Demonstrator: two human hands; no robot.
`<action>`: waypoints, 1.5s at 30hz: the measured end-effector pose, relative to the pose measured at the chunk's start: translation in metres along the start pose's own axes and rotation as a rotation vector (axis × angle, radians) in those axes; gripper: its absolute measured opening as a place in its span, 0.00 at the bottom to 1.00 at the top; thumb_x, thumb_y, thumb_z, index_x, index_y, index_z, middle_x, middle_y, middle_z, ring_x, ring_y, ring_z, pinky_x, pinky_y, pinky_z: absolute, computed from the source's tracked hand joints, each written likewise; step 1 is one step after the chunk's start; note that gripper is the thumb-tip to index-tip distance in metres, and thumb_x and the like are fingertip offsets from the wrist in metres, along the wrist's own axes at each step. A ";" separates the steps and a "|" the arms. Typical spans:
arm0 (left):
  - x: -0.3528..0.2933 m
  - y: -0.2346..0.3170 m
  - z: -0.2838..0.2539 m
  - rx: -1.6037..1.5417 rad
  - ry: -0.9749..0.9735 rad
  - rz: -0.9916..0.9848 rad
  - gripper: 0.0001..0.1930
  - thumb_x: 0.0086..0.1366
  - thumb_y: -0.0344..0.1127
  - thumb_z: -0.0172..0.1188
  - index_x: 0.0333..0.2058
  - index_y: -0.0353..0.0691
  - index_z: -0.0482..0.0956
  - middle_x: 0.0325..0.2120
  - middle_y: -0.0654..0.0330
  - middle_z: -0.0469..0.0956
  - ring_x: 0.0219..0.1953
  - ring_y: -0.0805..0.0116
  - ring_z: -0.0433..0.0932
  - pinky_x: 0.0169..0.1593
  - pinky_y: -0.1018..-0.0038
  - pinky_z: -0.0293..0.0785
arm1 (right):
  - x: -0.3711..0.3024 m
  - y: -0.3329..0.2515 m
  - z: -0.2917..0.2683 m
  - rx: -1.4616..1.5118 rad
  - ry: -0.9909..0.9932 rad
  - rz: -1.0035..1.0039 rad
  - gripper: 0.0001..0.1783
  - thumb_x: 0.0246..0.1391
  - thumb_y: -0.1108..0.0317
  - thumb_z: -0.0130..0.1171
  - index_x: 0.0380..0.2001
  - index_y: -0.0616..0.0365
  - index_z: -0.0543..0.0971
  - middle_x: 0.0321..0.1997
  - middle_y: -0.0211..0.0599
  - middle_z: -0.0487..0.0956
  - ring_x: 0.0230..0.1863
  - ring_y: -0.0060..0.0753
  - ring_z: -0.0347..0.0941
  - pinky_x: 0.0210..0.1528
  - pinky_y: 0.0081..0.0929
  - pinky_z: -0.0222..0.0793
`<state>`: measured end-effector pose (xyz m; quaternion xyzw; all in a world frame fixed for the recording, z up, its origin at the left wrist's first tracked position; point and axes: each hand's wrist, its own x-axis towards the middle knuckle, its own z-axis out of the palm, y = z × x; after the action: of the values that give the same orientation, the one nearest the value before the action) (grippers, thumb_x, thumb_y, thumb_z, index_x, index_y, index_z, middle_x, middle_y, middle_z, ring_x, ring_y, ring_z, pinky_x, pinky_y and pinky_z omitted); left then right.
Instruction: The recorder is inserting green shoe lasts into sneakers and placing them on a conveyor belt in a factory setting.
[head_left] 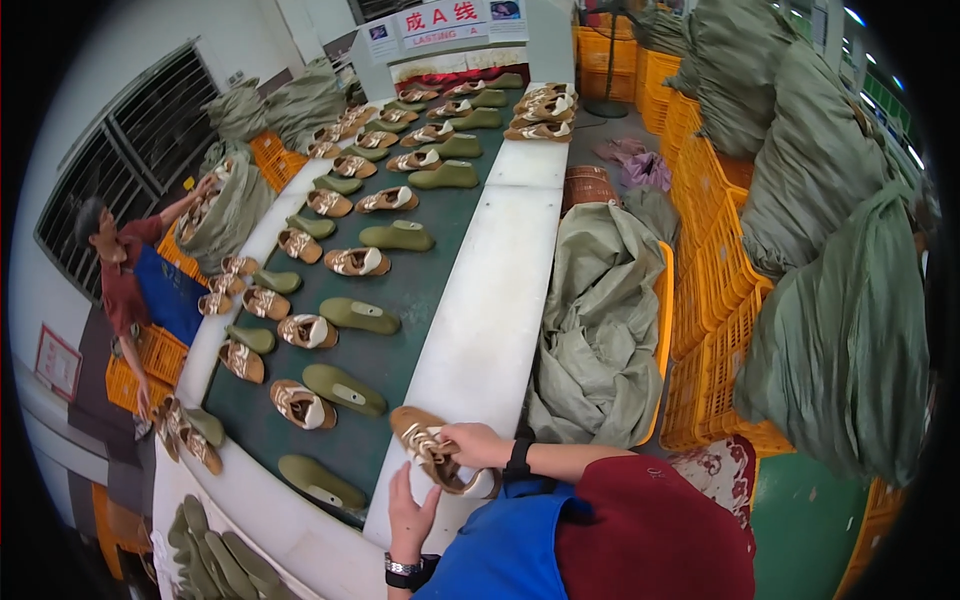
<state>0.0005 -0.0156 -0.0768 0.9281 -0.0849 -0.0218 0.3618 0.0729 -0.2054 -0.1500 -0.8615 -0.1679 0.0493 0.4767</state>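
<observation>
A brown shoe (415, 425) with white laces is over the white ledge nearest me. My right hand (474, 445) is closed on it at the laces and tongue. Beside the shoe's near side, my left hand (410, 512) is open, fingers apart and pointing up, seemingly holding nothing; I cannot tell whether a fingertip touches the shoe. On the dark green belt just left lies a green shoe last (320, 481). Another last (345, 389) lies farther up, next to a brown shoe (302, 404).
Rows of shoes and lasts cover the green belt (255, 440). Across it, a co-worker (150, 260) reaches toward shoes on the far ledge. On my right stand a cloth-lined orange bin (664, 330) and stacked orange crates (712, 290). More lasts (215, 550) lie at lower left.
</observation>
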 end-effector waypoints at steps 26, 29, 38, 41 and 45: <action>-0.004 0.028 -0.017 0.131 0.349 0.154 0.12 0.53 0.22 0.55 0.38 0.34 0.71 0.37 0.49 0.71 0.41 0.49 0.70 0.45 0.61 0.68 | -0.006 -0.088 -0.020 0.282 -0.133 -0.227 0.18 0.44 0.71 0.56 0.42 0.57 0.72 0.33 0.38 0.73 0.31 0.35 0.71 0.34 0.29 0.68; 0.003 0.034 -0.021 0.205 0.378 0.195 0.11 0.53 0.22 0.56 0.37 0.34 0.70 0.35 0.49 0.71 0.39 0.49 0.71 0.43 0.62 0.69 | -0.006 -0.087 -0.016 0.220 -0.090 -0.313 0.16 0.44 0.72 0.55 0.41 0.57 0.71 0.34 0.39 0.73 0.33 0.40 0.72 0.35 0.31 0.68; 0.002 0.025 -0.014 0.082 0.413 0.157 0.05 0.51 0.21 0.57 0.28 0.31 0.72 0.34 0.51 0.72 0.40 0.51 0.71 0.45 0.63 0.68 | -0.010 -0.085 -0.008 0.174 0.042 -0.439 0.13 0.49 0.72 0.50 0.41 0.54 0.70 0.36 0.43 0.74 0.35 0.50 0.72 0.37 0.39 0.70; 0.003 0.023 -0.015 0.080 0.390 0.181 0.03 0.49 0.22 0.56 0.24 0.32 0.71 0.34 0.51 0.71 0.39 0.53 0.70 0.45 0.64 0.67 | -0.011 -0.084 -0.011 0.129 -0.010 -0.422 0.12 0.50 0.71 0.51 0.41 0.53 0.71 0.34 0.41 0.73 0.34 0.49 0.73 0.36 0.38 0.70; 0.002 0.023 -0.016 -0.021 0.331 0.115 0.03 0.48 0.23 0.56 0.22 0.32 0.70 0.34 0.52 0.69 0.39 0.54 0.67 0.46 0.65 0.65 | -0.012 -0.085 -0.017 0.117 -0.046 -0.418 0.15 0.48 0.70 0.56 0.42 0.53 0.73 0.33 0.39 0.73 0.33 0.44 0.73 0.34 0.34 0.70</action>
<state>0.0005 -0.0219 -0.0500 0.9088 -0.0768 0.1510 0.3813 0.0454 -0.1813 -0.0704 -0.7773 -0.3506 -0.0215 0.5220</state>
